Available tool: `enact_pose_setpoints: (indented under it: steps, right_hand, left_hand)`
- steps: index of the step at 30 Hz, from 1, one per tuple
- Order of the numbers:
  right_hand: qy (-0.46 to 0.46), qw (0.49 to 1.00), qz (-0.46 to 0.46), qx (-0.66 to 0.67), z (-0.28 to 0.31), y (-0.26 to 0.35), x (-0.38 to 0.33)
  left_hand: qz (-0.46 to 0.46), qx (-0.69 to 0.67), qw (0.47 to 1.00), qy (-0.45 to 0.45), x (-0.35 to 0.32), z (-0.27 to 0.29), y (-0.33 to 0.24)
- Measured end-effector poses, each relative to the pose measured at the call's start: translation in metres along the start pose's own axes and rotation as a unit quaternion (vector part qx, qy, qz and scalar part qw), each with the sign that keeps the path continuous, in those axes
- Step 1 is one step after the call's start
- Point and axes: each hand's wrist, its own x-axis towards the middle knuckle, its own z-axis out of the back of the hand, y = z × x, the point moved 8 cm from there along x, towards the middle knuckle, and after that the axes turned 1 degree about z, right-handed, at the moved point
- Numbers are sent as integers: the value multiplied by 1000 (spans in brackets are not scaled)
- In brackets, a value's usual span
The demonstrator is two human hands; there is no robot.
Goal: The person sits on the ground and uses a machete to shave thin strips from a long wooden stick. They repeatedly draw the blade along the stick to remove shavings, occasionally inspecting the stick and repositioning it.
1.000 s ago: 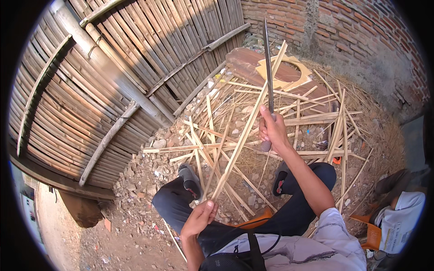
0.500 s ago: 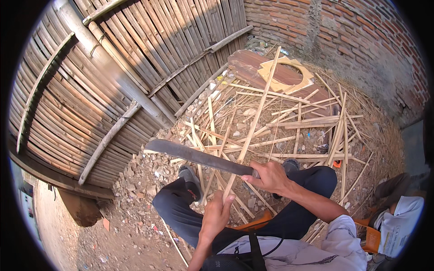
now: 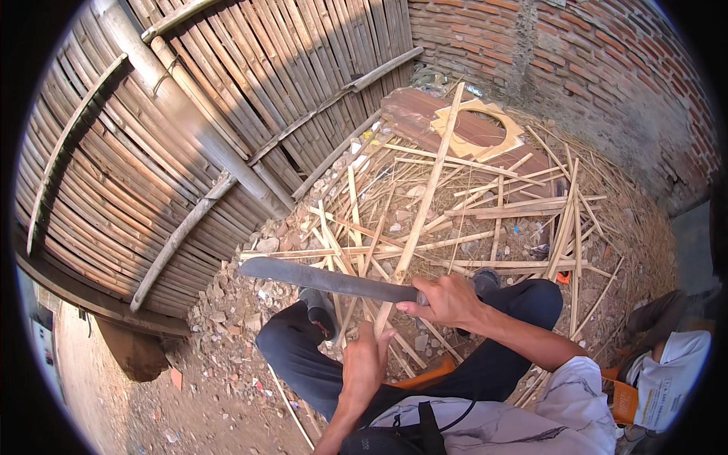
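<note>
Person's sitting w/ legs out over rubble ground (image 3: 227,379), dark trousers, dark shoes. Right hand (image 3: 447,302) is clenching the handle of a big machete (image 3: 326,279), so that grip's closed tight on it. The blade is lying roughly level, pointing out to the person's left and crossing in front of the knees. Left hand (image 3: 365,364) is wrapping its grip round the near end of a long bamboo strip (image 3: 421,212), which is running up and away from the lap toward the brick wall (image 3: 591,68), leaning a bit to the right. The blade is crossing that strip just above the left hand; can't tell if the edge is actually biting in or just resting against it.

Around the feet there's a messy pile of split bamboo slats (image 3: 485,220) lying every which way, some crossing each other. Further back a reddish-brown wood panel (image 3: 425,121) is lying flat w/ a pale board w/ a round hole cut in it (image 3: 478,130) sitting on top. On the left a bamboo fence (image 3: 152,152) is filling most of the frame, w/ thicker poles running diagonally across it. Something orange (image 3: 425,373) is poking out under the legs, prob the seat, can't really tell. A white printed sack (image 3: 671,379) is lying bottom right.
</note>
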Motion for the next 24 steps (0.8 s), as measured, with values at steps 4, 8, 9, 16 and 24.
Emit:
enact_pose_setpoints:
  steps: [4,8,9,16,24]
  right_hand:
    - [-59,997,-57,11,18,-44,6]
    - [-69,991,-99,52,29,-60,7]
    - [-69,991,-96,56,28,-59,5]
    - [-57,998,15,15,17,-46,-2]
    - [-7,998,-57,35,30,-78,12]
  left_hand:
    - [25,0,999,30,-10,7,4]
    - [31,-1,999,35,-17,4,10]
    - [30,2,999,37,-16,1,11]
    - [18,-26,998,62,-17,9,2]
    - [57,-18,995,85,-32,10,22]
